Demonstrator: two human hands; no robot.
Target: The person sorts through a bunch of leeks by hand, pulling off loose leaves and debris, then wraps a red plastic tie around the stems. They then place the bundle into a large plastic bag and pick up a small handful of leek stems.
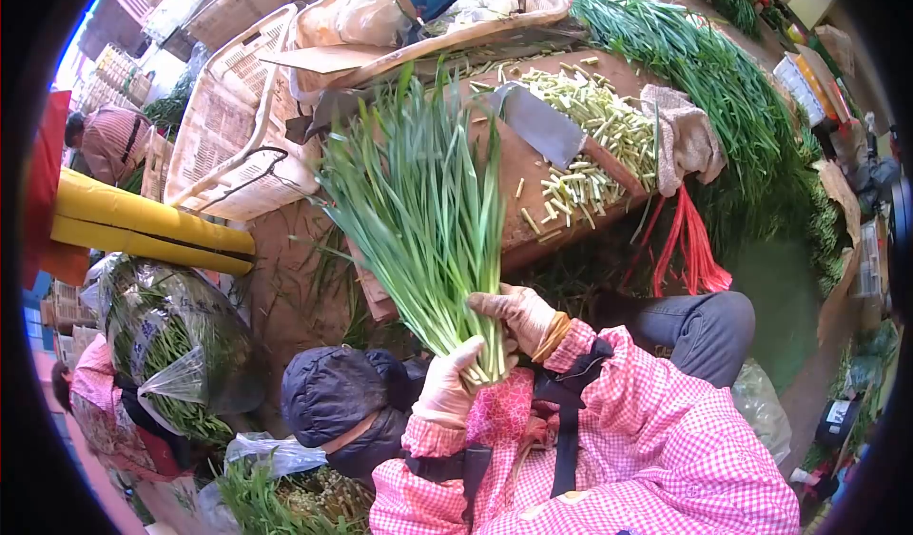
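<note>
A bunch of long green chives [418, 202] stands upright in front of me, its leaves fanning out towards the top. My left hand [445, 385], in a pale glove, grips the bunch at its white stem base. My right hand [518, 314], in a tan glove, wraps around the stems just above, on the right side. Both sleeves are pink checked cloth. Behind the bunch lies a wooden chopping board [533, 188] with a cleaver [537, 121] and several cut stem ends [594, 116] on it.
A long heap of chives [723, 88] runs along the right. Red bands [687, 250] hang beside the board, under a cloth [685, 140]. Woven baskets [233, 126] stand at the left, near a yellow roll [143, 226], a plastic bag of greens [171, 345] and another person [109, 140].
</note>
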